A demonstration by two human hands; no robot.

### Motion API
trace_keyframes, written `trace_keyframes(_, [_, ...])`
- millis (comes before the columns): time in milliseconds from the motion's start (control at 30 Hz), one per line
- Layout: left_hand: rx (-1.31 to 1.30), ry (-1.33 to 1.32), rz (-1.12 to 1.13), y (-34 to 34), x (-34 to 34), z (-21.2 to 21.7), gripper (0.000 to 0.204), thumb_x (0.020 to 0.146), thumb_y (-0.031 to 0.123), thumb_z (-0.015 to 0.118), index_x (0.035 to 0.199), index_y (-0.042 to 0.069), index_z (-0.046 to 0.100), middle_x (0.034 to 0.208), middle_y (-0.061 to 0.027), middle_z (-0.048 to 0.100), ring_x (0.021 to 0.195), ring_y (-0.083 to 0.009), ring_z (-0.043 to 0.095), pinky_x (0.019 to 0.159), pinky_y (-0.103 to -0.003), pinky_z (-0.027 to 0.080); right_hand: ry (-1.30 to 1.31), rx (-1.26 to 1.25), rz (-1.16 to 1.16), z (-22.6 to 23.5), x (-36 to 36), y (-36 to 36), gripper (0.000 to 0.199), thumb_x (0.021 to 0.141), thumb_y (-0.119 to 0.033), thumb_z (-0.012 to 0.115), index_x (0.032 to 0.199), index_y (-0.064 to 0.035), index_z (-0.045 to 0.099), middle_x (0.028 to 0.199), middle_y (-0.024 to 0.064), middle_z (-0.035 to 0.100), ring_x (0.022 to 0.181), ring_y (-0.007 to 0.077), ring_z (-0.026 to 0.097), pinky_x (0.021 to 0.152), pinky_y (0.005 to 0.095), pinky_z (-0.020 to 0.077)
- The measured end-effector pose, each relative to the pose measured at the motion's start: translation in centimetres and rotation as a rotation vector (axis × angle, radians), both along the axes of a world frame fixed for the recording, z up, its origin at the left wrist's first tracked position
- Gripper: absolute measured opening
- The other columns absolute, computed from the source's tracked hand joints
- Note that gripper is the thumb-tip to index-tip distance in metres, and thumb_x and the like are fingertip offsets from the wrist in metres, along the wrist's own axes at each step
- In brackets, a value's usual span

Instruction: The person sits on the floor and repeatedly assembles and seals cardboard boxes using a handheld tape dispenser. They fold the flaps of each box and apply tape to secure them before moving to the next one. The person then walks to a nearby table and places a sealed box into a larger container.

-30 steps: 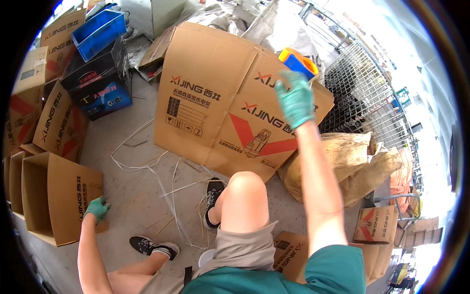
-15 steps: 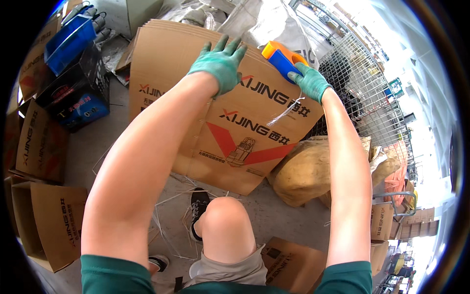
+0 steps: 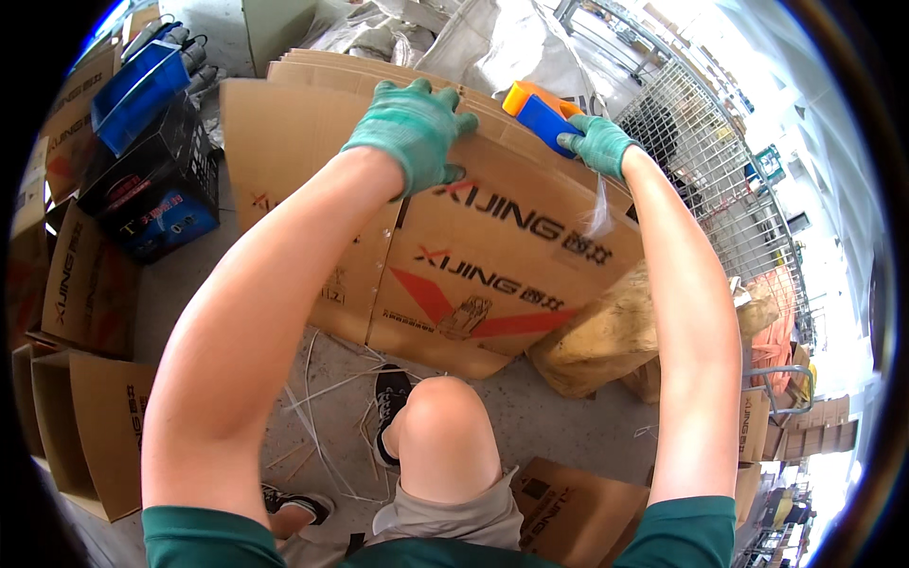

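A flattened cardboard box (image 3: pixel 511 275) with dark lettering and a red band stands tilted in front of me. My left hand (image 3: pixel 409 133), in a green glove, is closed over its upper edge, some fingertips hidden. More flattened boxes (image 3: pixel 331 64) are stacked right behind it. At the stack's upper right, my right hand (image 3: pixel 598 144), also gloved, grips a blue and orange tape dispenser (image 3: pixel 542 115). A blurred whitish strip (image 3: pixel 600 213) dangles below that hand, in front of the cardboard.
Open cartons (image 3: pixel 95 431) and a black box (image 3: pixel 151 185) with a blue bin (image 3: pixel 142 90) stand at left. White sacks (image 3: pixel 502 47) lie beyond the stack. A yellowish sack (image 3: pixel 606 341) and wire-mesh cage (image 3: pixel 701 142) are at right. Loose straps (image 3: pixel 317 445) litter the floor by my shoes.
The front flattened box has come away from the stack toward me and to the left, with my left hand now holding its edge. The right hand keeps the tape dispenser in nearly the same place.
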State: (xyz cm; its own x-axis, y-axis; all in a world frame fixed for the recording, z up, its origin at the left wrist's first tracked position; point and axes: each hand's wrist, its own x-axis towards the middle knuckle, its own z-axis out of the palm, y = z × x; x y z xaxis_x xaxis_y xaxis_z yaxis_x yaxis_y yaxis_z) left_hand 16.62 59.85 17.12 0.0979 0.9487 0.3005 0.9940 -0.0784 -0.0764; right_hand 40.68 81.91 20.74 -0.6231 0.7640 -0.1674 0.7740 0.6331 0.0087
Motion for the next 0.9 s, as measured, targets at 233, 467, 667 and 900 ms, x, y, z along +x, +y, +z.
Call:
trace_keyframes(233, [0.141, -0.063, -0.099, -11.9, 2.0, -0.2, 0.041, 0.081, 0.041, 0.080, 0.114, 0.021, 0.066, 0.097, -0.0038, 0.067, 0.094, -0.0294, 0.067, 0.087, -0.047, 0.049, -0.107, 0.152, -0.015, 3.4, 1.0, -3.9, 0.072, 0.100, -0.050, 0.060, 0.155, -0.0071, 0.044, 0.146, 0.0218, 0.059, 0.135, 0.0361, 0.058, 0.114, 0.0444, 0.0439])
trace_keyframes(467, [0.425, -0.261, -0.081, -24.7, -8.3, 2.1, 0.039, 0.066, 0.008, 0.088, 0.100, 0.004, 0.069, 0.088, -0.0129, 0.067, 0.084, -0.0336, 0.066, 0.074, -0.043, 0.054, 0.569, -0.398, 0.133, 9.2, 11.1, -19.4, 0.066, 0.105, -0.052, 0.054, 0.145, 0.0003, 0.057, 0.147, 0.0171, 0.060, 0.134, 0.0250, 0.058, 0.116, 0.0423, 0.0418])
trace_keyframes(667, [0.586, -0.983, 0.282, -43.6, -18.9, -0.2, 0.039, 0.102, 0.004, 0.065, 0.140, 0.004, 0.057, 0.127, 0.0013, 0.062, 0.113, -0.0109, 0.057, 0.099, -0.029, 0.050, 1.021, -0.473, 0.038, -1.9, 15.7, -23.1, 0.081, 0.105, -0.053, 0.054, 0.166, -0.0091, 0.022, 0.170, 0.0117, 0.027, 0.154, 0.0254, 0.031, 0.127, 0.0431, 0.0219])
trace_keyframes(900, [1.141, -1.255, 0.417, -58.0, -16.8, -3.7, 0.040, 0.105, 0.026, 0.066, 0.140, 0.009, 0.059, 0.128, -0.0020, 0.066, 0.119, -0.0147, 0.059, 0.105, -0.033, 0.047, 1.260, -0.573, 0.072, -11.0, 2.1, -22.2, 0.082, 0.102, -0.038, 0.069, 0.165, -0.0076, 0.027, 0.167, 0.0117, 0.032, 0.147, 0.0220, 0.038, 0.121, 0.0353, 0.0331])
